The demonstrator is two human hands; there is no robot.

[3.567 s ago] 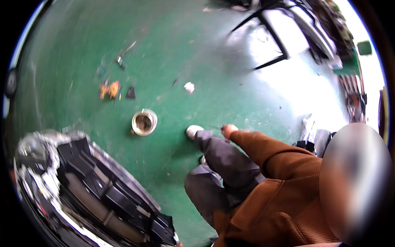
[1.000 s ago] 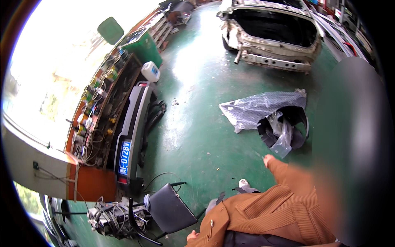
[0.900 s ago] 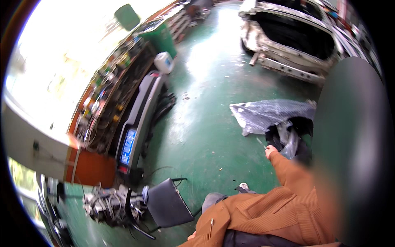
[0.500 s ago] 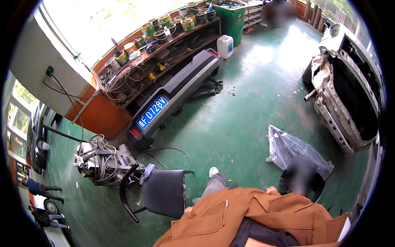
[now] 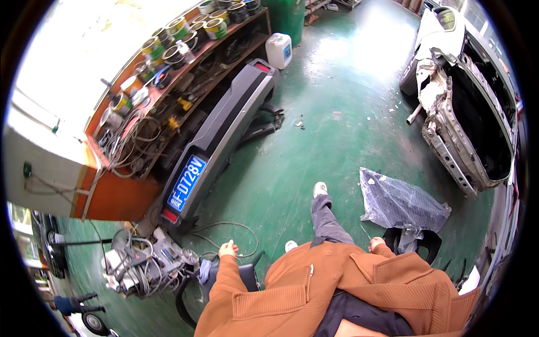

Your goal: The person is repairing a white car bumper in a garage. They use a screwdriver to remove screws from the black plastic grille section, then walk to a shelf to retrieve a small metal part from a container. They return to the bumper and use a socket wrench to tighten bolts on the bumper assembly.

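Observation:
My left hand (image 5: pixel 228 248) is held out beside the black chair (image 5: pixel 251 276), its fingers loosely bent and slightly apart, with nothing visible in it. At the right of my brown jacket, my right hand (image 5: pixel 376 244) is closed around a thin, rod-like tool (image 5: pixel 365 231), its kind too small to make out. Closest to that hand are a black plastic chair (image 5: pixel 429 247) and a sheet of clear bubble wrap (image 5: pixel 396 197) on the floor. One of my feet (image 5: pixel 320 190) is stretched forward on the green floor.
A grey car bumper (image 5: pixel 222 135) with a blue plate lies along a shelf (image 5: pixel 209 53) of paint cans. Cables cover a machine (image 5: pixel 151 261) at lower left. A stripped car body (image 5: pixel 449 118) stands right; a white jug (image 5: pixel 279 50) stands far off. A hose (image 5: pixel 254 230) curves across the floor.
My view has shifted forward and turned. My left hand has come out ahead of the jacket, a leg has swung forward, and the rod in my right hand now shows.

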